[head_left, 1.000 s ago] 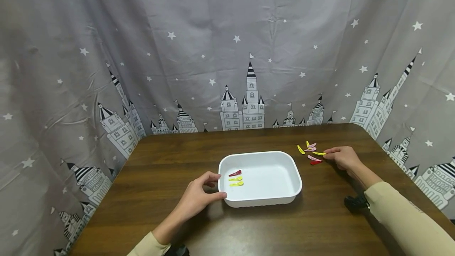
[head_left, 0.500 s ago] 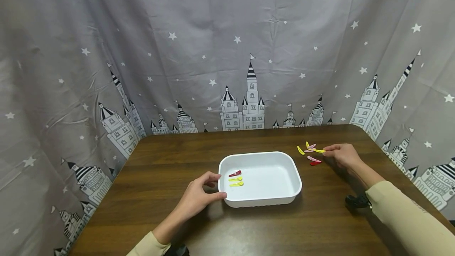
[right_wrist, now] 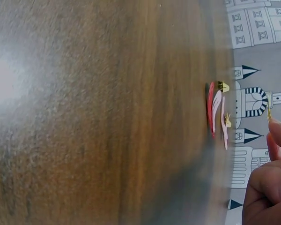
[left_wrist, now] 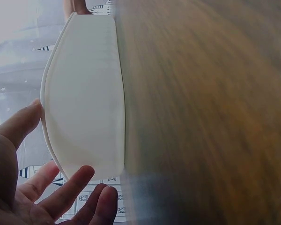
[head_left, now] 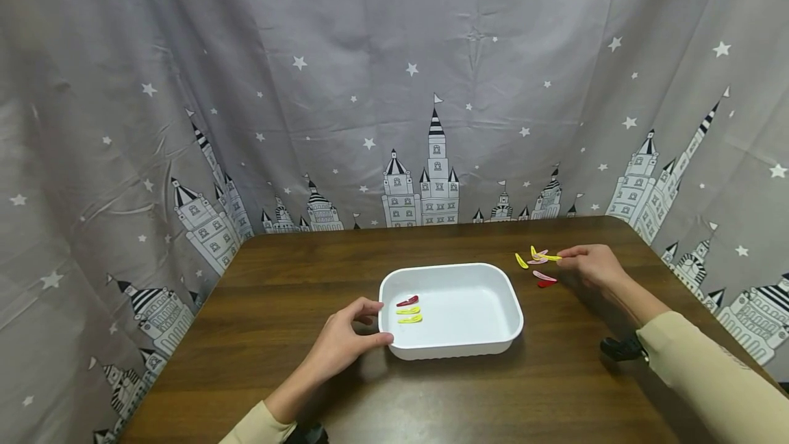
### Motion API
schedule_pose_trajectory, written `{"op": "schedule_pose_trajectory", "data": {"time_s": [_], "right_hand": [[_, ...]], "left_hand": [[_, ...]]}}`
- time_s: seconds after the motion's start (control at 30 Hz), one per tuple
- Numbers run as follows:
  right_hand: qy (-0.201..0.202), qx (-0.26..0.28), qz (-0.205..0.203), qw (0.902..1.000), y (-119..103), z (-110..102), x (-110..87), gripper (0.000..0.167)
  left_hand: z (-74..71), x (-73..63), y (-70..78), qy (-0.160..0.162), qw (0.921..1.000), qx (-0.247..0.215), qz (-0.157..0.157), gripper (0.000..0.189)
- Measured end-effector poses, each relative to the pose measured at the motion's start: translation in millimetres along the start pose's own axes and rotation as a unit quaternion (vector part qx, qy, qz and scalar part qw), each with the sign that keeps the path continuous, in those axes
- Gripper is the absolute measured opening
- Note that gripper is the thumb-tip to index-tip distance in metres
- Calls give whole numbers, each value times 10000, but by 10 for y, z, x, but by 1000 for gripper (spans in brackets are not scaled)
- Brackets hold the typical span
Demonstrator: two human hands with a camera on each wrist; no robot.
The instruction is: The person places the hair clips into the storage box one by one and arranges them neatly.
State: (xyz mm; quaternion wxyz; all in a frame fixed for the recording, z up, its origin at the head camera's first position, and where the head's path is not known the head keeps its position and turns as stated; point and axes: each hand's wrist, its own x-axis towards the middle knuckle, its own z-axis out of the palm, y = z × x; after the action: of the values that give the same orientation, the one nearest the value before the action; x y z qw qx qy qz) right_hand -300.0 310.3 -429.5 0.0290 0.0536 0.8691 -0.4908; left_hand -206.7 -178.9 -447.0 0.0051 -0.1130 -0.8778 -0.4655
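My left hand (head_left: 345, 338) grips the left end of a white tray (head_left: 453, 350), thumb at the near corner and fingers along the rim. The left wrist view shows the thumb (left_wrist: 21, 124) at the rim and fingertips by the end wall. Inside the tray, at its left, lie a red snap hair clip (head_left: 407, 301) and two yellow ones (head_left: 408, 310), side by side. My right hand (head_left: 594, 267) pinches a yellow hair clip (right_wrist: 269, 114) between thumb and forefinger, raised above the table.
Beneath the right hand, a loose group of clips lies on the wooden table (head_left: 296, 293): a yellow clip (head_left: 521, 260), a pink clip (head_left: 544, 275), a red clip (head_left: 546, 284) and others overlapping. A grey curtain (head_left: 345, 88) with castles hangs behind the table's far edge.
My right hand has moved up and slightly left in the head view, carrying the yellow hair clip away from the pink and red clips. The left hand and tray stay put.
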Motion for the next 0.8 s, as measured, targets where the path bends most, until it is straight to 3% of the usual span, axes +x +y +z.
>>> {"op": "schedule_pose_trajectory", "data": {"time_s": [0.6,0.8], "right_hand": [[-101,190,-152,9997,-248,18,-56,44],[-128,-41,-111,9998,-325,57,-88,45]], "left_hand": [[-3,5,14,7,10000,23,-39,50],[2,-9,29,54,10000,4,9,51]]}}
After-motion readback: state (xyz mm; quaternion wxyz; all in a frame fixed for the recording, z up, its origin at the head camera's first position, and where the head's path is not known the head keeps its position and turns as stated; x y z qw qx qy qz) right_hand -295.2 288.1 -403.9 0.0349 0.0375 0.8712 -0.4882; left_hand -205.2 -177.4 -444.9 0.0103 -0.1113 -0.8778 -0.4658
